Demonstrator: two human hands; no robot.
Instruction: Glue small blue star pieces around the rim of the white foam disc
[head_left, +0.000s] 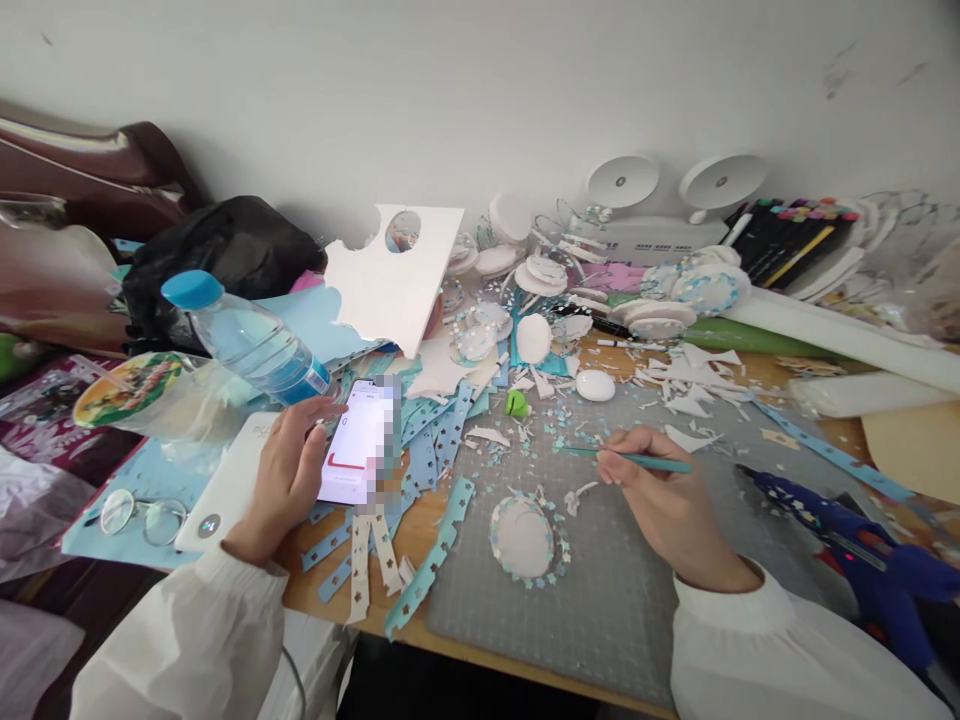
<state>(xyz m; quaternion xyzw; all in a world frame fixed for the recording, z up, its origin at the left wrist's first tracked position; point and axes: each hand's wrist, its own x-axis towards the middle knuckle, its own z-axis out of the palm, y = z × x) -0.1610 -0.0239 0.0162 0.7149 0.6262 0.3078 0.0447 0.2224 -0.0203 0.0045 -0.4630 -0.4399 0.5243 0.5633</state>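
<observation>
My left hand (291, 470) lies at the left edge of a smartphone (352, 435), fingers stretched out over its lit screen. Part of that screen is pixelated. Between the fingertips of my right hand (652, 490) is a slim teal tool that looks like tweezers (660, 463), its tip pointing left above the grey cutting mat (600, 620). A round white disc (523, 538), ringed with small blue and white paper stars, lies flat on the mat below the tip. Tiny loose stars and paper scraps are scattered around the tip. A bright green small object (517, 404) sits near the mat's back edge.
On the left stand a water bottle (255, 345), a white power bank (229, 480) and glasses (142, 516). Punched paper strips (431, 560) cover the middle. A blue glue gun (847, 550) lies at right. Decorated discs, a white foam sheet (397, 290) and markers (795, 240) crowd the back.
</observation>
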